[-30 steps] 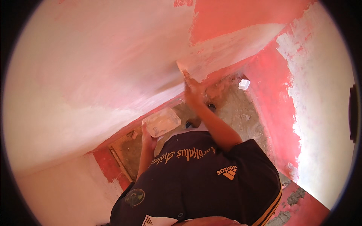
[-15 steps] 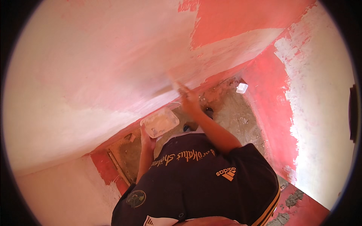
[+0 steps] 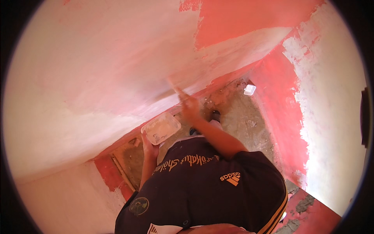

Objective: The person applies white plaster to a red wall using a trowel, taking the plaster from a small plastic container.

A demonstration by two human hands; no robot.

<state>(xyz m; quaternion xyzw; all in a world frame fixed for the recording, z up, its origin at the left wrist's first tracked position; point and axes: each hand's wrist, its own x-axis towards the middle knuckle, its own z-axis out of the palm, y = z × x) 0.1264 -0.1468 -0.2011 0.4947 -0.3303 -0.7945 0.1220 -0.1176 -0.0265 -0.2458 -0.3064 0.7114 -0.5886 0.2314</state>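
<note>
My right hand (image 3: pixel 190 107) grips a slim, pale tool (image 3: pixel 172 84), blurred by motion, which reaches up to the patchy white-and-pink wall (image 3: pixel 97 70) in front of me. Whether its tip touches the surface I cannot tell. Below and left of it, my left hand (image 3: pixel 150 146) holds a translucent rectangular plastic tub (image 3: pixel 161 126) by its near left side, with a pale pinkish substance in it. The tub is close to the foot of the wall.
Right, a red-and-white side wall (image 3: pixel 280 89) meets the front wall, a small white container (image 3: pixel 249 89) by their corner. A long strip (image 3: pixel 122 171) lies along the lower left wall. My shoe (image 3: pixel 215 116) stands on the rough, stained floor (image 3: pixel 249 121).
My right hand and its tool have moved down and to the left along the wall. The tub in my left hand has shifted slightly left.
</note>
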